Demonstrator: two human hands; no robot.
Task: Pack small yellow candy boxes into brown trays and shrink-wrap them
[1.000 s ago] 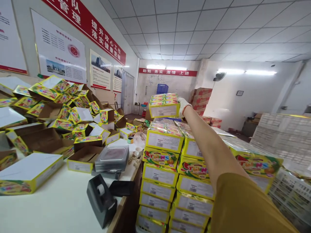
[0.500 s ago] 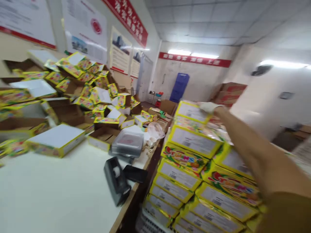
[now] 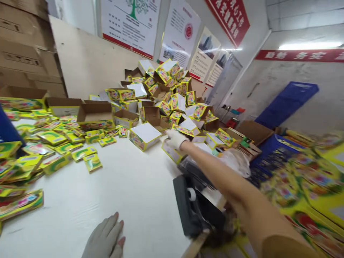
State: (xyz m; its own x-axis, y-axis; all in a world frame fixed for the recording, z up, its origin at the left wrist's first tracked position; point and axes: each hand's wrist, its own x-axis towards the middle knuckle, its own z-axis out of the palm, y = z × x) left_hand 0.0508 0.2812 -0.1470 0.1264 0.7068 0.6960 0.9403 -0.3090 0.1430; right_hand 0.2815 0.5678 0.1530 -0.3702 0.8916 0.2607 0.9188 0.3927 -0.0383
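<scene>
My right hand [image 3: 176, 139], in a white glove, is stretched out over the table to a small open cardboard box [image 3: 172, 153] with yellow edges. Its fingers are closed at the box's near rim; part of the box is hidden under the hand. Just left of it a similar box [image 3: 145, 136] lies with its white face up. My left hand [image 3: 104, 237], gloved with bare fingertips, rests flat on the white table [image 3: 129, 190] at the near edge, fingers stretched out and holding nothing.
A black tape dispenser [image 3: 188, 206] stands near the table's right edge, beside a clear plastic container [image 3: 197, 172]. Many small yellow packs [image 3: 57, 139] lie at left. Open boxes [image 3: 161, 93] are heaped behind. Yellow cartons [image 3: 317, 186] are stacked at right.
The view has swung left. My right hand has left the top carton of the stack at right and moved to the open box on the table. My left hand has come into view.
</scene>
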